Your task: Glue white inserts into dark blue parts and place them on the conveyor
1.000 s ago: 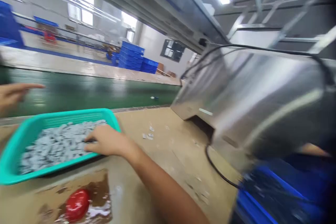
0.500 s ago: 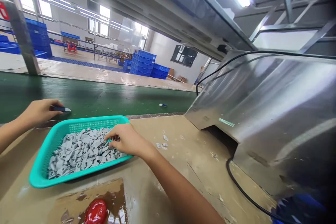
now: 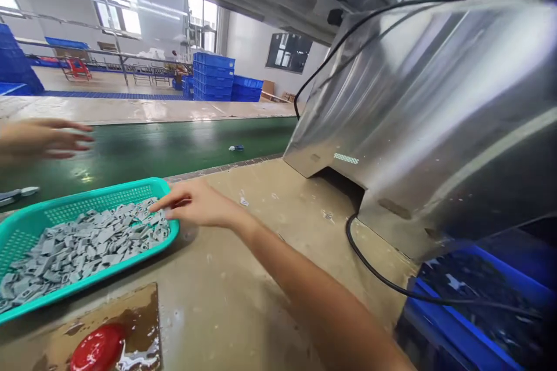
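Note:
My right hand (image 3: 195, 204) hovers just above the right corner of a teal plastic basket (image 3: 100, 197), with its fingertips close to the pile of grey moulded parts (image 3: 82, 249). Something small and dark may sit between its finger and thumb, but I cannot tell. My left hand (image 3: 43, 139) floats over the green conveyor belt (image 3: 152, 153), fingers apart and empty. A slim dark-and-white tool (image 3: 17, 192) lies near the basket's left end, apart from both hands.
A stainless steel hood (image 3: 413, 116) rises on the right, with a black cable (image 3: 374, 266) curving below it. A blue crate (image 3: 461, 307) sits at the lower right. A red rounded object (image 3: 99, 349) rests on a stained brown mat (image 3: 139, 307). Blue crate stacks (image 3: 213, 78) stand far off.
My left hand no longer holds the slim tool, which now lies by the basket. My right hand has lifted off the grey parts. The whole view has swung, shifting the basket left.

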Tool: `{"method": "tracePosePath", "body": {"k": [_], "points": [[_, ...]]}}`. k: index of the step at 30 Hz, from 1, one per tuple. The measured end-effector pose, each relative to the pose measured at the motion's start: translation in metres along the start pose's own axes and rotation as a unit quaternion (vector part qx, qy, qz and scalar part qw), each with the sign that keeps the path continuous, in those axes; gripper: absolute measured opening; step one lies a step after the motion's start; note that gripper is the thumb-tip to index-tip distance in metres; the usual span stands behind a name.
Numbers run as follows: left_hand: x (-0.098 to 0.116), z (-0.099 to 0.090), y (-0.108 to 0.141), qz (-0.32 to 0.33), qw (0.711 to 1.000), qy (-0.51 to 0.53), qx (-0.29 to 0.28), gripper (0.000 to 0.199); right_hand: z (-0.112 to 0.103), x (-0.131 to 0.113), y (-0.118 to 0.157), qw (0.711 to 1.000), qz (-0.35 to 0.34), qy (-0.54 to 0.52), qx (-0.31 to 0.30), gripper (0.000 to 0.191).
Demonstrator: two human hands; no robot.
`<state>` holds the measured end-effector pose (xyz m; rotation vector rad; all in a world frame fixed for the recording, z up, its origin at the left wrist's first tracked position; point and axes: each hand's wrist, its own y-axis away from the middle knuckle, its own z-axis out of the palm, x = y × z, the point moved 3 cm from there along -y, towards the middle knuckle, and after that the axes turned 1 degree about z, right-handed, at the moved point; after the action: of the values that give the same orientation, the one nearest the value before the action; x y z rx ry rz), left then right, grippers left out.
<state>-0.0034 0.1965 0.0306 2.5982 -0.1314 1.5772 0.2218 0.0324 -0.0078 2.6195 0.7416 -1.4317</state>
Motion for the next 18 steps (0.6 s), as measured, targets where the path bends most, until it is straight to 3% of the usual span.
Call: {"method": "tracePosePath", "body": {"k": [2, 4, 6, 10, 12, 14, 18], "points": [[0.047, 0.056, 0.001, 0.021, 0.986, -0.046, -0.162, 0.028, -0.027, 0.021, 0.036, 0.976, 0.070, -0.191, 0.081, 0.024], [0.082, 0.119, 0.003, 0.087, 0.947, -0.161, -0.263, 0.037, -0.056, 0.048, 0.076, 0.921, 0.123, -0.303, 0.210, 0.025], [0.102, 0.178, 0.001, 0.185, 0.906, -0.319, -0.206, 0.046, -0.078, 0.070, 0.108, 0.885, 0.120, -0.346, 0.287, 0.020], [0.107, 0.281, -0.014, 0.208, 0.888, -0.378, -0.161, 0.046, -0.102, 0.094, 0.134, 0.830, 0.105, -0.414, 0.359, 0.021], [0.105, 0.313, -0.028, 0.215, 0.881, -0.400, -0.136, 0.050, -0.103, 0.096, 0.132, 0.820, 0.105, -0.441, 0.350, 0.023], [0.102, 0.330, -0.043, 0.215, 0.875, -0.417, -0.123, 0.049, -0.100, 0.096, 0.129, 0.813, 0.104, -0.464, 0.337, 0.023], [0.099, 0.336, -0.059, 0.209, 0.870, -0.427, -0.132, 0.035, -0.095, 0.096, 0.126, 0.798, 0.091, -0.491, 0.339, 0.023]]}}
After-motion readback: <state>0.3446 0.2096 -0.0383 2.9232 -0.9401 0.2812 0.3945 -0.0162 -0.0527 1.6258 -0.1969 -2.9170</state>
